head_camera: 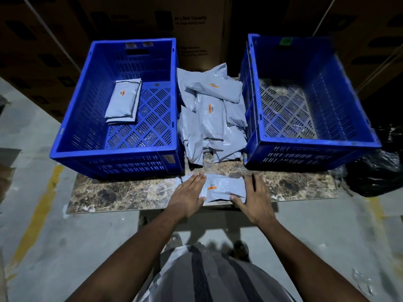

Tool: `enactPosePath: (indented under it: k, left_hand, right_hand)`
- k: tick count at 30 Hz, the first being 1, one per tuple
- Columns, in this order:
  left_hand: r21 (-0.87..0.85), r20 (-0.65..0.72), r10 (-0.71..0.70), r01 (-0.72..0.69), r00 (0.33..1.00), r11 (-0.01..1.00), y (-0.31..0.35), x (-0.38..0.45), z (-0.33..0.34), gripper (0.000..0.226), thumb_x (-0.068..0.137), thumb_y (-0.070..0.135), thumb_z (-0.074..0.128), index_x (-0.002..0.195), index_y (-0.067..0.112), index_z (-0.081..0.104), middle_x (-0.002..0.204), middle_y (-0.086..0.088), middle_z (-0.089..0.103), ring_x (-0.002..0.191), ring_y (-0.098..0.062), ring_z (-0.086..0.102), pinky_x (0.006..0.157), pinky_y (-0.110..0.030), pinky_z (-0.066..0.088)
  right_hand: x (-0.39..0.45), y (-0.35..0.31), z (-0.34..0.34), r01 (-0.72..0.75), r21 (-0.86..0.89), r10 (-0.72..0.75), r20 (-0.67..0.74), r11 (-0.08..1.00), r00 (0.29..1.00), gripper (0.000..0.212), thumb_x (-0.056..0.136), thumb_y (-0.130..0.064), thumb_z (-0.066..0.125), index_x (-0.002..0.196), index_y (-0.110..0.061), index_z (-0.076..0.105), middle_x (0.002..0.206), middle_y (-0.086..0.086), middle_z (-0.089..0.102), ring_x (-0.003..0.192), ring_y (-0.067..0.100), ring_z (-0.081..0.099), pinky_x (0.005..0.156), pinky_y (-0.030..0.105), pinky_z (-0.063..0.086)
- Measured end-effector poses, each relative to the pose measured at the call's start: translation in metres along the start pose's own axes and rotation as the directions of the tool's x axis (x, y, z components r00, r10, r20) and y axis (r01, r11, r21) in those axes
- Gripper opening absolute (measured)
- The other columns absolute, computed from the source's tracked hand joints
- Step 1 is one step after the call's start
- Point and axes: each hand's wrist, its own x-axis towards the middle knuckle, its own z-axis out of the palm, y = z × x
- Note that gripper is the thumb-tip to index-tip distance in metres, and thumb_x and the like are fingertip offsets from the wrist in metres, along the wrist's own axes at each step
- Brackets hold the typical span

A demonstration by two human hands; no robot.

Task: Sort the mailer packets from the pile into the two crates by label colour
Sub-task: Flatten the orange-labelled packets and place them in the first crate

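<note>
Grey mailer packet (220,188), orange label: flat on marble worktop (122,192), near edge, before the pile (212,118). Left hand (187,197) and right hand (256,199) flank it, fingers released, flat. Left crate (65,149): stacked packets (123,101). Right crate (357,118).

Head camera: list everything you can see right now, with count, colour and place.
Left crate: one, blue, left on the slab; orange tags on far wall.
Right crate: one, blue, right; green tag on far wall; no packets visible inside.
Sorted packets: at least two stacked, grey, orange label, in left crate.
Pile: many grey packets between the crates; visible labels orange.
Front packet: one, grey, orange label, near slab edge.
Slab: one, brown marble.
Cartons: brown, behind.
Black bag: one, far right.
Left hand, right hand: on the front packet's ends.
</note>
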Motion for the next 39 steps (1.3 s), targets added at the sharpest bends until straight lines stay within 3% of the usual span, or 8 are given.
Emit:
enactPosePath:
  k: [5, 9, 13, 16, 20, 25, 34, 39]
  left_hand:
    - [0.056, -0.020, 0.053, -0.051, 0.998, 0.997, -0.018, -0.006, 0.013, 0.075, 0.102, 0.051, 0.035, 0.160, 0.022, -0.004, 0.167, 0.004, -0.007, 0.153, -0.011, -0.008, 0.125, -0.038, 0.010]
    - [0.126, -0.035, 0.071, -0.066, 0.997, 0.990, -0.028, -0.015, 0.012, 0.075, 0.102, 0.058, 0.026, 0.158, 0.024, -0.011, 0.165, 0.007, -0.014, 0.152, -0.010, -0.014, 0.126, -0.036, 0.001]
    - [0.166, -0.029, 0.069, -0.063, 0.997, 0.984, -0.029, -0.024, 0.008, 0.075, 0.102, 0.060, 0.018, 0.156, 0.022, -0.018, 0.162, 0.006, -0.023, 0.150, -0.012, -0.024, 0.124, -0.036, -0.008]
    - [0.119, -0.057, 0.066, -0.058, 0.996, 0.991, -0.021, -0.027, 0.002, 0.075, 0.102, 0.059, 0.019, 0.158, 0.022, -0.013, 0.164, 0.006, -0.018, 0.151, -0.014, -0.019, 0.125, -0.039, -0.004]
    - [-0.069, -0.196, -0.047, 0.034, 0.979, 0.997, -0.001, -0.035, -0.017, 0.065, 0.103, 0.047, 0.038, 0.157, 0.020, 0.017, 0.164, 0.002, 0.018, 0.149, -0.021, 0.017, 0.120, -0.040, 0.020]
    - [-0.142, -0.408, -0.134, 0.082, 0.903, 0.986, 0.001, -0.045, -0.025, 0.031, 0.094, 0.025, 0.057, 0.124, 0.018, 0.054, 0.124, -0.004, 0.057, 0.122, -0.023, 0.046, 0.100, -0.040, 0.044]
    - [-0.233, -0.420, -0.198, 0.106, 0.886, 0.967, 0.005, -0.049, -0.025, 0.033, 0.095, 0.024, 0.056, 0.128, 0.022, 0.052, 0.118, 0.000, 0.053, 0.112, -0.017, 0.050, 0.091, -0.034, 0.046]
    - [-0.464, -0.299, -0.206, 0.046, 0.932, 0.885, 0.018, -0.045, -0.020, 0.029, 0.093, 0.046, 0.058, 0.117, 0.031, 0.051, 0.107, 0.008, 0.060, 0.093, -0.008, 0.061, 0.082, -0.035, 0.054]
  right_hand:
    - [0.003, 0.002, -0.006, 0.359, -0.171, -0.355, 0.053, 0.918, 0.933, 0.066, 0.101, -0.047, 0.041, 0.159, -0.027, 0.015, 0.164, -0.002, 0.023, 0.151, 0.020, 0.021, 0.117, 0.050, 0.030]
    - [0.006, 0.007, -0.007, 0.250, -0.237, -0.228, 0.116, 0.939, 0.967, 0.079, 0.098, -0.026, 0.056, 0.158, -0.040, 0.007, 0.164, -0.005, 0.025, 0.150, 0.025, 0.026, 0.118, 0.053, 0.023]
    - [0.002, -0.003, -0.013, 0.270, -0.279, -0.259, 0.079, 0.922, 0.963, 0.061, 0.101, -0.043, 0.034, 0.159, -0.031, 0.018, 0.162, -0.001, 0.030, 0.148, 0.030, 0.027, 0.116, 0.054, 0.025]
    - [0.008, -0.019, -0.024, 0.268, -0.171, -0.263, 0.054, 0.948, 0.963, 0.059, 0.102, -0.048, 0.023, 0.156, -0.026, 0.029, 0.163, -0.002, 0.028, 0.149, 0.028, 0.026, 0.119, 0.051, 0.024]
    - [0.033, -0.039, -0.036, 0.234, -0.051, -0.224, 0.157, 0.971, 0.962, 0.062, 0.100, -0.052, 0.038, 0.154, -0.024, 0.028, 0.153, 0.000, 0.039, 0.141, 0.025, 0.033, 0.114, 0.047, 0.032]
    - [0.046, -0.039, -0.041, 0.191, -0.063, -0.161, 0.324, 0.980, 0.932, 0.057, 0.096, -0.052, 0.051, 0.143, -0.020, 0.044, 0.131, 0.006, 0.050, 0.125, 0.028, 0.046, 0.103, 0.044, 0.039]
    - [0.028, -0.025, -0.051, 0.026, 0.308, -0.119, 0.290, 0.951, 0.950, 0.040, 0.093, -0.032, 0.066, 0.126, -0.013, 0.053, 0.112, 0.002, 0.050, 0.110, 0.025, 0.052, 0.078, 0.031, 0.036]
    - [0.011, -0.034, -0.069, -0.109, 0.680, -0.109, 0.270, 0.725, 0.957, 0.029, 0.093, -0.026, 0.069, 0.119, -0.024, 0.056, 0.111, -0.005, 0.065, 0.104, 0.017, 0.065, 0.081, 0.029, 0.052]
